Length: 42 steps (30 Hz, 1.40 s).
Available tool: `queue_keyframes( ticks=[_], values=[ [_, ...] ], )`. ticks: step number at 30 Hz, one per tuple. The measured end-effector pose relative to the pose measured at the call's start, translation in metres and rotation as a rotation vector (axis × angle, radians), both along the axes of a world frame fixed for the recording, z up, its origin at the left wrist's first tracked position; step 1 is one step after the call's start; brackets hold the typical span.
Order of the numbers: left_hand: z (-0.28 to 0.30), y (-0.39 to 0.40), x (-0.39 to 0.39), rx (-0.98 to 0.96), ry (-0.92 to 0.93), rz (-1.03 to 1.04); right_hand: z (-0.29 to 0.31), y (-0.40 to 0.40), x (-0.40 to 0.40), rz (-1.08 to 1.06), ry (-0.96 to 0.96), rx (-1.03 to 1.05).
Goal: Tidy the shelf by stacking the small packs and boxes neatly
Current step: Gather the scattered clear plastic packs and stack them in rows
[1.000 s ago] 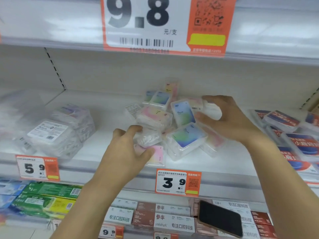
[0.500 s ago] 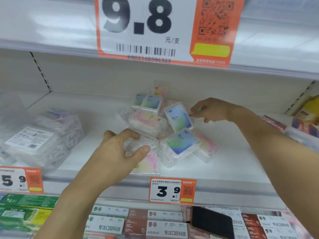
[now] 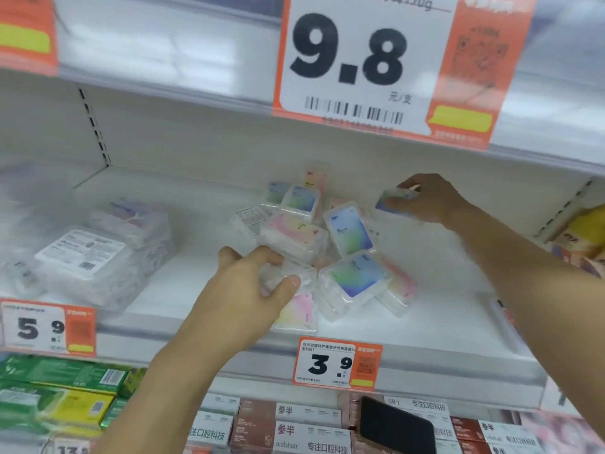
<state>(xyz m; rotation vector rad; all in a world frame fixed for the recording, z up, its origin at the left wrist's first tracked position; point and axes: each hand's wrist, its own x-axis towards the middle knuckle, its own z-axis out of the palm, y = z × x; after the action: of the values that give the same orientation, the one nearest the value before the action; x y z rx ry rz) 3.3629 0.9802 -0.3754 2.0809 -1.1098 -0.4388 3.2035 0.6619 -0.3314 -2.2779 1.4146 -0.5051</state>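
Observation:
A loose heap of small clear plastic packs [image 3: 352,280] with pastel blue, green and pink labels lies in the middle of the white shelf [image 3: 442,290]. My left hand [image 3: 242,290] is closed around a clear pack [image 3: 294,276] at the heap's front left. My right hand [image 3: 425,198] is at the back right of the heap, holding one blue-labelled pack [image 3: 391,201] just above the shelf. Several packs lean on each other at odd angles; one stands upright at the back [image 3: 314,176].
Larger clear packs [image 3: 95,257] are piled at the shelf's left. Price tags 5.9 [image 3: 45,327] and 3.9 [image 3: 337,363] hang on the front rail, a big 9.8 tag [image 3: 360,67] above. Boxes fill the lower shelf, with a dark phone [image 3: 396,427] on them. Yellow goods [image 3: 582,234] sit far right.
My right hand has moved away from the heap to the back right with a blue-labelled pack in it. My left hand has stayed on the clear pack. The camera has come closer.

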Motion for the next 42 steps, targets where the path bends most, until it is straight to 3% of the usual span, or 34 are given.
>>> queue_keyframes(
  ticks=[2, 3, 6, 8, 10, 12, 14, 17, 20, 22, 26, 30, 34, 36, 38, 42],
  values=[
    [-0.001, -0.001, -0.008, -0.007, -0.004, 0.017, 0.004, 0.009, 0.012, -0.040, -0.097, 0.047],
    [-0.002, -0.001, -0.013, -0.013, -0.009, 0.012, 0.005, 0.016, 0.019, -0.038, -0.044, 0.095],
    [-0.005, 0.003, -0.025, -0.024, -0.036, -0.044, 0.005, 0.034, 0.036, 0.025, 0.283, 0.247],
    [-0.005, 0.006, -0.025, -0.026, -0.024, -0.061, 0.009, 0.041, 0.046, 0.043, 0.455, 0.081],
    [-0.005, 0.007, -0.020, -0.029, -0.013, -0.056, 0.012, 0.048, 0.063, 0.085, 0.404, -0.148],
    [-0.004, 0.009, -0.015, -0.028, -0.034, -0.058, 0.019, 0.069, 0.088, 0.261, 0.222, -0.181],
    [-0.004, 0.011, -0.012, -0.028, -0.046, -0.054, 0.023, 0.096, 0.117, 0.545, 0.223, -0.183],
    [-0.006, 0.013, -0.006, -0.026, -0.043, -0.058, 0.005, 0.131, 0.158, 0.781, 0.468, -0.253],
    [-0.006, 0.016, -0.001, -0.063, -0.032, -0.092, -0.018, 0.149, 0.182, 0.852, 0.876, -0.385],
    [-0.007, 0.018, 0.005, -0.095, -0.033, -0.100, -0.019, 0.148, 0.184, 0.848, 0.943, -0.412],
    [0.007, 0.028, 0.019, -0.172, -0.111, -0.040, -0.009, 0.152, 0.170, 0.812, 0.836, -0.386],
    [0.040, 0.060, 0.049, -0.353, -0.214, 0.059, 0.017, 0.182, 0.175, 0.821, 0.382, -0.207],
    [0.060, 0.102, 0.099, -0.677, -0.236, 0.399, 0.030, 0.241, 0.198, 0.886, 0.028, -0.151],
    [0.051, 0.119, 0.132, -0.717, -0.291, 0.579, 0.021, 0.270, 0.209, 0.941, 0.030, -0.173],
    [0.033, 0.131, 0.161, -0.597, -0.338, 0.674, 0.003, 0.291, 0.219, 0.976, 0.135, -0.157],
    [0.001, 0.140, 0.183, -0.365, -0.165, 0.619, -0.034, 0.300, 0.232, 0.940, 0.182, -0.267]
  ],
)
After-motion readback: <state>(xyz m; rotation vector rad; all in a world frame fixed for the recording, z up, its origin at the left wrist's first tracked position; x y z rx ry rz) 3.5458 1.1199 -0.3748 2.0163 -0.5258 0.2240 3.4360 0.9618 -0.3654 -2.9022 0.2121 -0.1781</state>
